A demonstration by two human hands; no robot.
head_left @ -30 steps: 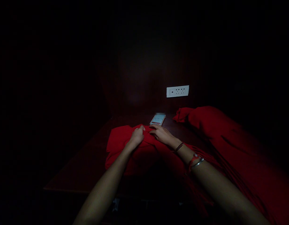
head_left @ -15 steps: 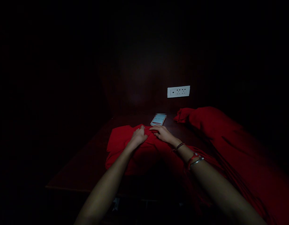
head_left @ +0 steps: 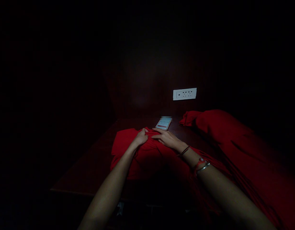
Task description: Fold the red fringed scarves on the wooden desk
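A piece of red cloth [head_left: 147, 159] lies bunched and creased on the dark table, with strings or fringe trailing off its right side. My left hand [head_left: 141, 137] is closed on the cloth near its far edge, thumb on top. Just to the right, my right hand [head_left: 168, 138] rests on the same cloth with its fingers stretched out and apart, pointing left towards my left hand. Deep shadow hides the near part of the cloth.
Behind the cloth lies a phone [head_left: 163, 124] with a lit screen. A larger heap of red fabric [head_left: 233, 137] stretches along the right side. A white socket plate [head_left: 185, 94] sits on the dark wall. The table's edge [head_left: 73, 192] shows at front left.
My right hand's fingers have straightened and spread, where they were curled on the cloth. My left hand still grips it. The whole view has shifted slightly.
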